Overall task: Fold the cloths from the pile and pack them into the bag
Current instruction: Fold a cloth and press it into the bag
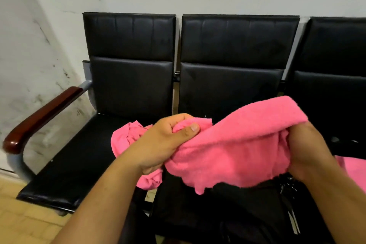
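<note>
I hold a pink cloth (233,144) in the air over the middle seat. My left hand (168,140) grips its left end, thumb on top of the bunched fabric. My right hand (309,152) grips the right end, its fingers hidden inside the fold. A crumpled pile of pink cloths (126,138) lies on the left seat behind my left hand. Another piece of pink cloth (352,172) shows at the right edge. A black bag (247,210) sits on the middle seat under the held cloth, its zipper pulls (287,184) visible.
A row of three black padded seats (130,89) stands against a white scuffed wall. A dark red wooden armrest (39,117) ends the row at the left. Yellowish floor tiles (23,220) lie at the lower left.
</note>
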The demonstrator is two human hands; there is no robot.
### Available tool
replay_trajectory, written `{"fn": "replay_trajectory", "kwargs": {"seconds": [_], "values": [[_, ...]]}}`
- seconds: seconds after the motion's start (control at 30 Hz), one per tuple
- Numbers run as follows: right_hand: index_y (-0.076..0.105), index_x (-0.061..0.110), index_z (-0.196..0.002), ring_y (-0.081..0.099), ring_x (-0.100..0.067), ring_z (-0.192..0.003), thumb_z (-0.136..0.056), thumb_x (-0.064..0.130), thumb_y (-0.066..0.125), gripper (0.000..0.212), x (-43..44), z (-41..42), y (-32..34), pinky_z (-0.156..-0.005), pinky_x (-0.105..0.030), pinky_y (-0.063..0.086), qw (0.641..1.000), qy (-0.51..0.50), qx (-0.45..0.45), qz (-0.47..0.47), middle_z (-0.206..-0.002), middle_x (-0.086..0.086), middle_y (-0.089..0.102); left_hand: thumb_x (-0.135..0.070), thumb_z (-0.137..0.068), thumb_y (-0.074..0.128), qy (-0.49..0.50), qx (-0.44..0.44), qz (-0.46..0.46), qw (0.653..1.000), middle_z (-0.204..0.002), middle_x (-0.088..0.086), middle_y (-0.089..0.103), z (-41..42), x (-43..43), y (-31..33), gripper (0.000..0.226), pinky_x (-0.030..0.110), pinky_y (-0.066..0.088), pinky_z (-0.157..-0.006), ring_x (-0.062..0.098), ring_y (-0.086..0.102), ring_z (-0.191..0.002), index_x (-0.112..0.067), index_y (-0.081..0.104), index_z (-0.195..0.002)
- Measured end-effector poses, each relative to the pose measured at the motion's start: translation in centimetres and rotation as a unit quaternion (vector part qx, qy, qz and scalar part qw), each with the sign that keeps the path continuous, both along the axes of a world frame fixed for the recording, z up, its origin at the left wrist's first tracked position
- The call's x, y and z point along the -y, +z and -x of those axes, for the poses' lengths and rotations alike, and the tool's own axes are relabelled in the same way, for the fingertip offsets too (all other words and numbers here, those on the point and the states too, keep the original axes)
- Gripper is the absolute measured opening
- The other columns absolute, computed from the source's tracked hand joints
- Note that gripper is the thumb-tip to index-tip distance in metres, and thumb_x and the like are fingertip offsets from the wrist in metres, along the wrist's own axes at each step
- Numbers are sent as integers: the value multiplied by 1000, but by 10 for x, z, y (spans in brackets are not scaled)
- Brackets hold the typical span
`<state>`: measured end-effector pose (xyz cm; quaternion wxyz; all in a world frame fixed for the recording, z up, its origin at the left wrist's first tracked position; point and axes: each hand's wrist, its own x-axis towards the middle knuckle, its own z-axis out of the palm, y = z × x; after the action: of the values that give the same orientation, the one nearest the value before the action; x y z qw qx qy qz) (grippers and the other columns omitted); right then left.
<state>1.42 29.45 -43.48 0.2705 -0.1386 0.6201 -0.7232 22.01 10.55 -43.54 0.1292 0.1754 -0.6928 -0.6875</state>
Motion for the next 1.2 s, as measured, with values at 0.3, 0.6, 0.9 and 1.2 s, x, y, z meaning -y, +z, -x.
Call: {"fn": "replay_trajectory", "kwargs": {"seconds": [0.3,0.6,0.9,1.2], "values": [[81,14,-102,73,-30,-105,-91,20,72,15,-53,44,-54,-97,-44,57,824,362,-107,-422,-103,-9,79,-38,-99,65,-12,294,131,947,-98,12,75,2,28,-101,21,33,52,-76,12,65,-79,-19,74,-102],[68,3,-127,59,-42,-117,-89,24,80,45,-77,73,-98,-88,-41,54,945,221,163,-176,-129,-32,63,-28,-104,55,220,168,112,954,-103,-7,70,39,32,-106,12,30,48,-74,14,65,-98,-27,66,-107],[69,-11,-105,73,-32,-78,-68,7,90,46,-101,83,-112,-64,-41,63,963,175,184,-93,-98,-27,72,-34,-103,58,202,129,-19,971,-105,-14,75,17,30,-117,17,46,53,-101,17,68,-109,-40,74,-102],[75,-10,-100,72,-35,-72,-49,10,102,61,-106,78,-126,-63,-36,60,942,181,238,-154,-96,-30,71,-31,-103,55,156,126,-51,978,-114,5,76,6,24,-129,22,50,54,-101,25,70,-111,-25,74,-114]]}}
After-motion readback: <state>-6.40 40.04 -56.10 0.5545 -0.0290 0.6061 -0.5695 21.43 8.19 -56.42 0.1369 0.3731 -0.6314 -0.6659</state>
